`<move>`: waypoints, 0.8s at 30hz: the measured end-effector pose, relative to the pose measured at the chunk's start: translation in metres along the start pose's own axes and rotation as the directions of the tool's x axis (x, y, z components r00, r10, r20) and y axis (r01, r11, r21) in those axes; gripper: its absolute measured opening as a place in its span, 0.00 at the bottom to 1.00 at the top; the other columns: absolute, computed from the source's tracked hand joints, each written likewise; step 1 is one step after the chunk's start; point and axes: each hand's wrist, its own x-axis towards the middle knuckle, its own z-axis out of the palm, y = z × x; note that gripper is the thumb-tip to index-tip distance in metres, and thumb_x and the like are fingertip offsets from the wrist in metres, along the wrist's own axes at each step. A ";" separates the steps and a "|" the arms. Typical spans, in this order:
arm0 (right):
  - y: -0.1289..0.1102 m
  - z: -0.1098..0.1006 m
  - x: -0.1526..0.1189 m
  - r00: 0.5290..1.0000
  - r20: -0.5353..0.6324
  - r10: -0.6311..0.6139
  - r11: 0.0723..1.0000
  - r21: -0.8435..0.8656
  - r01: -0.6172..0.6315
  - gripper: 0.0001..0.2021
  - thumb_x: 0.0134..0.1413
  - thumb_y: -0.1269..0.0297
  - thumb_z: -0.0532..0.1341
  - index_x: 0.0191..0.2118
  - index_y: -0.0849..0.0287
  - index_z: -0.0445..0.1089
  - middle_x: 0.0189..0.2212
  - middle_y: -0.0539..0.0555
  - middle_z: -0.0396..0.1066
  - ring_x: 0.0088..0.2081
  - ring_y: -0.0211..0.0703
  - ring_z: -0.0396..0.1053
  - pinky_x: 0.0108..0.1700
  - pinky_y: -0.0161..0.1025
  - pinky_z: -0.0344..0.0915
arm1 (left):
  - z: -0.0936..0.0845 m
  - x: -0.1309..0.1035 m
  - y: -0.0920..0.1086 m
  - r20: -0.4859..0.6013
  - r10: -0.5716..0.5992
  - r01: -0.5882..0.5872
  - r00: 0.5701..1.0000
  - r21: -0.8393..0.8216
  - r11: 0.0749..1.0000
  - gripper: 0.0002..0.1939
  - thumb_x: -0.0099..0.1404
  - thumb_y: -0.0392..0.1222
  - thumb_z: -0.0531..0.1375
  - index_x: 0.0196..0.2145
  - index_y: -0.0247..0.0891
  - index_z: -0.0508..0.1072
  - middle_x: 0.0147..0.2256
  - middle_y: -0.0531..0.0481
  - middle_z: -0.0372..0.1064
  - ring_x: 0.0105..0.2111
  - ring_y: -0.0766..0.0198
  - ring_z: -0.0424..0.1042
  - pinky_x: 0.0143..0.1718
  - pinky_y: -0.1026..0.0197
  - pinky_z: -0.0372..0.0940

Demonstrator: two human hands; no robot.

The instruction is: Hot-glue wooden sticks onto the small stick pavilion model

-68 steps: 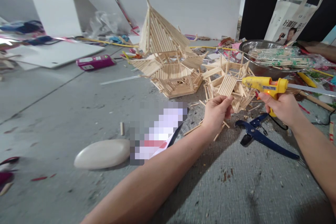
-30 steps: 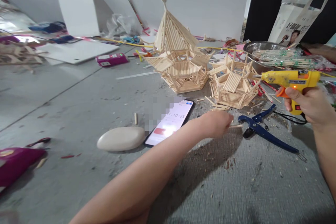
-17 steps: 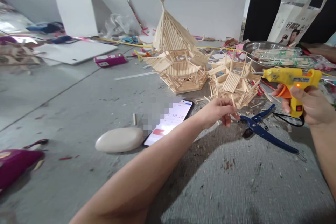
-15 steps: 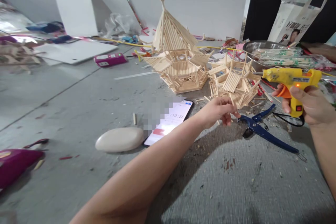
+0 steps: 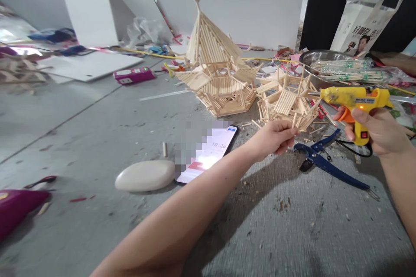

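While the right hand (image 5: 378, 127) wraps round the yellow glue gun (image 5: 354, 97), its light glowing orange, the left hand (image 5: 276, 140) has its grip clamped on a short wooden stick (image 5: 294, 120), right in front of the smaller stick model (image 5: 286, 99)! Blue cutters (image 5: 328, 166) lie on the floor (image 5: 247, 233) just beside that left hand, below the glue gun.

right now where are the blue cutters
In the head view, the blue cutters lie on the floor right of centre, just right of the left hand and below the yellow glue gun.
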 end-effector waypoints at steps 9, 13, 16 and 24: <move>0.011 0.021 0.004 0.999 -0.016 0.041 0.987 0.158 -0.038 0.10 0.40 0.57 0.67 0.30 0.53 0.73 0.28 0.49 0.74 0.31 0.41 0.72 0.34 0.42 0.72 | 0.010 0.003 -0.003 -0.027 -0.030 0.025 0.999 -0.163 0.986 0.06 0.61 0.38 0.56 0.33 0.33 0.71 0.16 0.58 0.61 0.11 0.78 0.54 0.12 0.70 0.45; 0.006 0.034 0.006 0.997 0.065 0.032 0.988 0.146 -0.041 0.11 0.40 0.54 0.66 0.32 0.51 0.73 0.31 0.50 0.75 0.35 0.45 0.73 0.37 0.47 0.72 | 0.014 0.000 -0.002 -0.012 -0.001 0.000 1.000 -0.067 0.998 0.11 0.61 0.44 0.56 0.27 0.33 0.71 0.14 0.58 0.59 0.09 0.78 0.51 0.11 0.70 0.42; -0.001 0.043 0.007 0.997 0.058 0.048 0.987 0.152 -0.057 0.11 0.39 0.54 0.66 0.32 0.50 0.73 0.30 0.50 0.75 0.36 0.46 0.73 0.38 0.47 0.72 | 0.016 -0.001 -0.001 0.014 0.037 -0.037 0.999 -0.022 0.999 0.13 0.62 0.45 0.55 0.25 0.34 0.70 0.14 0.59 0.58 0.09 0.77 0.51 0.12 0.69 0.42; -0.001 0.053 0.011 0.999 0.032 0.043 0.975 0.215 -0.048 0.09 0.40 0.61 0.67 0.31 0.52 0.72 0.31 0.49 0.76 0.38 0.43 0.74 0.44 0.46 0.70 | 0.018 -0.001 -0.003 -0.053 0.095 -0.100 0.994 -0.100 0.990 0.11 0.59 0.45 0.58 0.25 0.35 0.69 0.15 0.59 0.58 0.11 0.77 0.53 0.13 0.69 0.45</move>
